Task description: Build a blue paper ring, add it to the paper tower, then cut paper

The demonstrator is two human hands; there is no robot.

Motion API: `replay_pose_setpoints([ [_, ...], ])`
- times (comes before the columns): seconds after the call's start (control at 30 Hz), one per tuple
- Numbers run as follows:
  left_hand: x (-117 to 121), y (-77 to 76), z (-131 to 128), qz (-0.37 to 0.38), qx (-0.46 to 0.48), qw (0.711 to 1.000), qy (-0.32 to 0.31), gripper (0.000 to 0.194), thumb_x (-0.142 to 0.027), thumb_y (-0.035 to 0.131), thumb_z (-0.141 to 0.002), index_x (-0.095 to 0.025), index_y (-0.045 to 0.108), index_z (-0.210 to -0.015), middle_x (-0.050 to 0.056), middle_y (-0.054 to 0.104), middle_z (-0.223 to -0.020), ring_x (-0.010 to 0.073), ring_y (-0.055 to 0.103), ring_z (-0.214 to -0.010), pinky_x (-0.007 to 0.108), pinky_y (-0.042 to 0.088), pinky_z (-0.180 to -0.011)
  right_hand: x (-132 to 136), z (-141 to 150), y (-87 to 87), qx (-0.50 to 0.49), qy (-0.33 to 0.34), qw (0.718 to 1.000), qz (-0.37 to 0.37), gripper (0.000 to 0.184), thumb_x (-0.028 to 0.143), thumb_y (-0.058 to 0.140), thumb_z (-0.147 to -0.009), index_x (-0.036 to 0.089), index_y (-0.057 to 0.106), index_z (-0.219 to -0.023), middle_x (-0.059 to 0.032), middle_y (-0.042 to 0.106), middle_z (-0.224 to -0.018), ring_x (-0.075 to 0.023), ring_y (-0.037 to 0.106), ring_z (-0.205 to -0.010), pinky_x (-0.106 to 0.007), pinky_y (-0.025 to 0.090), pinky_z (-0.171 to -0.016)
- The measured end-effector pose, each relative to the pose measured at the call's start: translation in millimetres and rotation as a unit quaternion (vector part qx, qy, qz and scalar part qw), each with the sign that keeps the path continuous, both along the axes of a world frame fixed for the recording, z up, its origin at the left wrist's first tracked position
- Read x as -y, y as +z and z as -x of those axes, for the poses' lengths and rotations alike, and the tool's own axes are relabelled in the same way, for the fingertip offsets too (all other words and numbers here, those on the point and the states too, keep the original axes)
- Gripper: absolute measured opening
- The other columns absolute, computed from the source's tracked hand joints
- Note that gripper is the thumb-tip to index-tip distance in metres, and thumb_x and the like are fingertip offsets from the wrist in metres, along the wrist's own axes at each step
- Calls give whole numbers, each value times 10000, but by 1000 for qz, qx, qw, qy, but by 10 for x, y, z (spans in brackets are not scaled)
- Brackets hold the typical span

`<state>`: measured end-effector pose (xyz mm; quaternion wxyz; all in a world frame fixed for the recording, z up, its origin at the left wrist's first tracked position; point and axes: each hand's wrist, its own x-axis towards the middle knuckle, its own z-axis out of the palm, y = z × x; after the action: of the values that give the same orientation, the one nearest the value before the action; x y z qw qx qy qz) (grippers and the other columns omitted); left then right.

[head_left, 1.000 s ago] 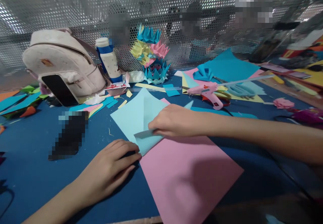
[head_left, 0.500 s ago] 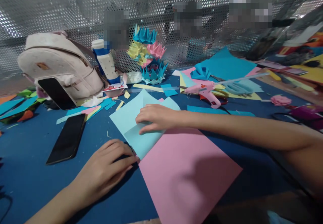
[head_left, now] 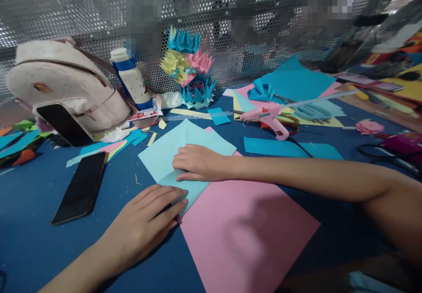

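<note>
A light blue square sheet of paper (head_left: pixel 174 145) lies on the blue table (head_left: pixel 39 249), partly over a larger pink sheet (head_left: pixel 244 236). Its near corner is folded up over the sheet. My right hand (head_left: pixel 198 164) lies flat on the folded flap, fingers together and pressing down. My left hand (head_left: pixel 147 222) rests on the table with its fingertips on the near edge of the fold, fingers stretched out.
A black phone (head_left: pixel 81 187) lies at the left, a white backpack (head_left: pixel 66 90) and a bottle (head_left: pixel 130 79) behind it. Paper lotus flowers (head_left: pixel 191 75) stand at the back. A pink glue gun (head_left: pixel 270 117), scissors (head_left: pixel 310 112) and coloured sheets lie at the right.
My right hand slid left along the folded blue flap and flattened it. My left hand moved up onto the fold's near edge. The view shifted slightly.
</note>
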<state>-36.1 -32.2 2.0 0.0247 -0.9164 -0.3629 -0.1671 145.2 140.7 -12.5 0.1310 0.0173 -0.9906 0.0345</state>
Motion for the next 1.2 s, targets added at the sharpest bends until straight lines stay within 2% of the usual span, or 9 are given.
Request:
replay_pose_setpoints([
  [0.2,0,-114,18,16,-19,1000,-6,380,-127,452,-1011,-115,515,-1386,107,597,-1381,216,514,-1288,420,436,-1083,-5,-9,-24,-20,13,999,-25,418,471,308,-1056,164,560,-925,-46,633,-914,-195,463,-827,-318,289,-744],
  [0.37,26,-132,39,21,-33,999,-8,424,-130,444,-1006,-118,478,-1429,113,585,-1399,225,527,-1293,436,460,-1077,-9,-12,-30,-29,17,999,-39,375,465,358,-1046,173,560,-923,-39,634,-912,-197,456,-840,-322,286,-746],
  [0.67,24,-166,20,-1,-41,999,-2,406,-134,457,-999,-153,528,-1398,90,591,-1396,242,539,-1275,439,483,-1049,-10,-15,-23,-19,15,999,-35,336,445,395,-1041,171,556,-930,-32,627,-912,-188,445,-822,-321,289,-740],
  [0.9,45,-125,9,-14,-21,1000,-5,360,-127,474,-980,-174,620,-1306,102,634,-1329,257,585,-1205,450,503,-1010,-16,-17,-36,-24,14,999,-30,330,435,382,-1046,173,551,-937,-29,622,-913,-185,445,-825,-319,291,-738],
  [1.07,52,-69,-4,18,-20,1000,-12,371,-147,448,-984,-171,597,-1323,111,636,-1304,263,586,-1180,463,498,-1001,-13,-19,-25,-10,14,1000,-24,343,436,361,-1052,169,548,-944,-46,625,-923,-192,454,-839,-318,284,-739],
  [1.2,24,-15,-110,11,-36,999,-6,347,-225,426,-1015,-123,586,-1306,127,675,-1162,262,613,-1052,449,521,-928,-15,-20,-31,-18,19,999,-22,354,440,348,-1055,168,547,-947,-47,623,-909,-194,460,-844,-317,276,-739],
])
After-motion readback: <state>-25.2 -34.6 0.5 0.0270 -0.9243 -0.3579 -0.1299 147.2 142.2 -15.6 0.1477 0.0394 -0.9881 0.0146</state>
